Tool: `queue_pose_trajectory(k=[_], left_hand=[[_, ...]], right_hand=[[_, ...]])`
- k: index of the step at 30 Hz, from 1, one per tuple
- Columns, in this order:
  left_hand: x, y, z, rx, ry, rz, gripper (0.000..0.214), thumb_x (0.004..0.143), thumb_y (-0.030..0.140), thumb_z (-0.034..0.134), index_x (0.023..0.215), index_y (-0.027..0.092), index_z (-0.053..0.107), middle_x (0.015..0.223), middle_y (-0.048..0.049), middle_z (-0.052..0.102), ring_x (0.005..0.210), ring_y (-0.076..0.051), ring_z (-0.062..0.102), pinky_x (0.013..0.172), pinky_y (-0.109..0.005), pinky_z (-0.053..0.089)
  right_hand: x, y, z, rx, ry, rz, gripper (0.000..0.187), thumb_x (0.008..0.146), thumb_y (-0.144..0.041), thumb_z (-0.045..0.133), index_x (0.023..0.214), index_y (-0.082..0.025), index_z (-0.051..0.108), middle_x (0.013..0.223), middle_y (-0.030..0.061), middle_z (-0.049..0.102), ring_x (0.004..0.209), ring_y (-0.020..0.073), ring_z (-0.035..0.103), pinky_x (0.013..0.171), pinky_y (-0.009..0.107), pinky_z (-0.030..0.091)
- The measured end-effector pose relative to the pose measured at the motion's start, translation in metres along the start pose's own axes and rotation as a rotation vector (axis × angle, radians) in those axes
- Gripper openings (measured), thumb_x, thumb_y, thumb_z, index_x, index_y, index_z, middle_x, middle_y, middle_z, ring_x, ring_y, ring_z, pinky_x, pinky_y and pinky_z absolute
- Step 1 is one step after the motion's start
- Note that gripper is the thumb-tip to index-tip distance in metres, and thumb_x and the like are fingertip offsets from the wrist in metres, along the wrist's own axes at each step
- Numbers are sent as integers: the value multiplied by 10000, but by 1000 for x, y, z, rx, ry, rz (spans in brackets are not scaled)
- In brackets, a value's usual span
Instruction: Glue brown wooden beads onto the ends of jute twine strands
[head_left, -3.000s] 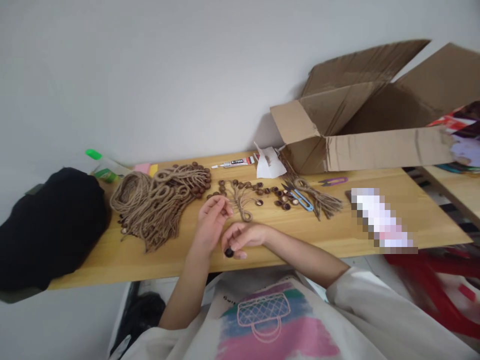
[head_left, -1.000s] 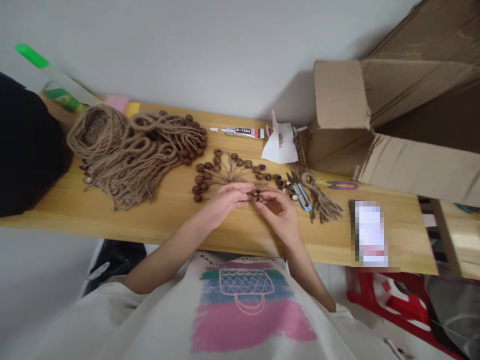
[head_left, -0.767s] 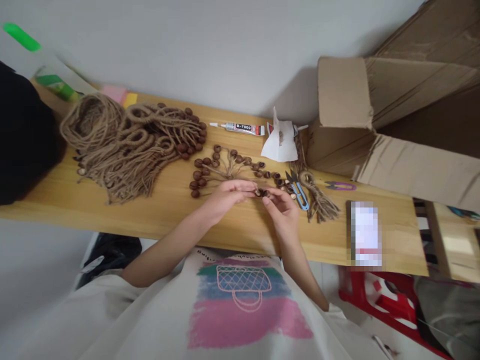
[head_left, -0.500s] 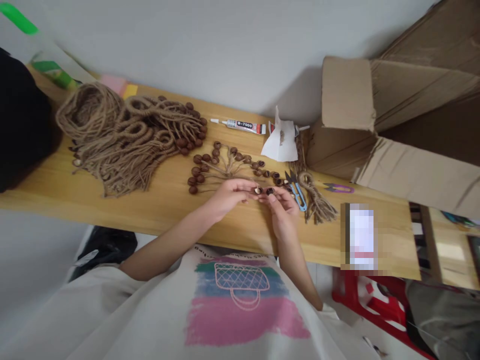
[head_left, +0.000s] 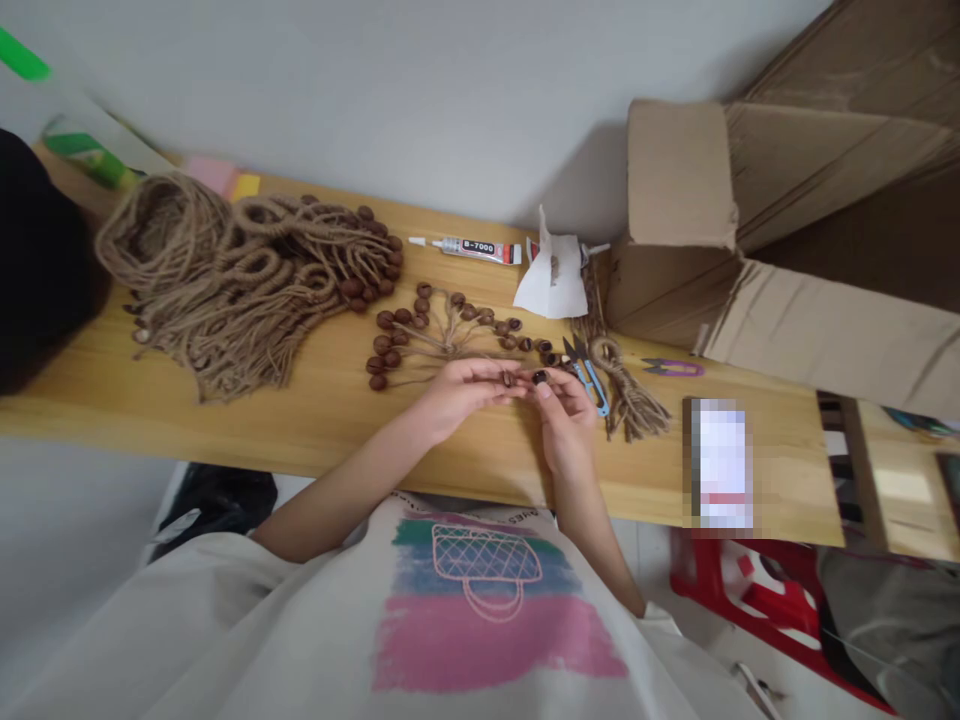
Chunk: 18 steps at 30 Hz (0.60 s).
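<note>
Change: three seconds ago the hands lay apart at the near edge, and only the right one pinched a bead. Now they meet fingertip to fingertip farther in over the surface [head_left: 337, 425].
Left hand [head_left: 459, 390]: fingers curled, thumb and forefinger closed on a brown bead [head_left: 508, 378].
Right hand [head_left: 568, 420]: thumb and forefinger pinched on a dark bead [head_left: 539, 377], the other fingers loosely bent.
Relation: the dark bead lies just right of the brown bead, nearly touching it, and both are held just above the surface. Each hand is nearest its own bead. Which way the bead holes face is too small to tell.
Just beyond: loose beads on jute strands [head_left: 439, 332], fanned out.
Right: blue thread snips [head_left: 590, 372] beside the right hand, then a jute tassel [head_left: 631, 398] and purple snips [head_left: 673, 368].
Left: a heap of jute cords [head_left: 240, 270], well apart.
Far edge: glue tube [head_left: 469, 246], paper scrap [head_left: 553, 285].
Container: cardboard box [head_left: 681, 190] with its flaps open. Its contents cannot be seen.
</note>
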<state>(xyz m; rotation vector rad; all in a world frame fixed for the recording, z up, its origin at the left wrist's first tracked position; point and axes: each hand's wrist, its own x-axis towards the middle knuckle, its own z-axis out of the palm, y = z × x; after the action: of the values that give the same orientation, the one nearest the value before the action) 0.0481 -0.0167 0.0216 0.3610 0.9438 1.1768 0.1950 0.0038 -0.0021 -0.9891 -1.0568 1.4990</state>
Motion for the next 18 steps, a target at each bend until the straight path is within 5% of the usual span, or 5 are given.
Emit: queue_pose_trajectory(k=[8,18], left_hand=[[5,-1,-4,-128,-18,-49,328,640,3,566,906,118,718,952,-93,739,863,-191,701,928,-358,467],[3,1,-13,-207,-33,-38,175,735,133,585,852,142,714,1146,-86,684,961,-178,662,989,-360,430]], right_hand=[[-3,-2,0,-353,129,-243,226,760,-297,717,934,-175,639,874,39,676,783,131,641,747,263,538],[-3,-7,-7,-694,23,-319,205,803,-286,682,979,-187,646,945,46,655,807,139,640,763,294,549]])
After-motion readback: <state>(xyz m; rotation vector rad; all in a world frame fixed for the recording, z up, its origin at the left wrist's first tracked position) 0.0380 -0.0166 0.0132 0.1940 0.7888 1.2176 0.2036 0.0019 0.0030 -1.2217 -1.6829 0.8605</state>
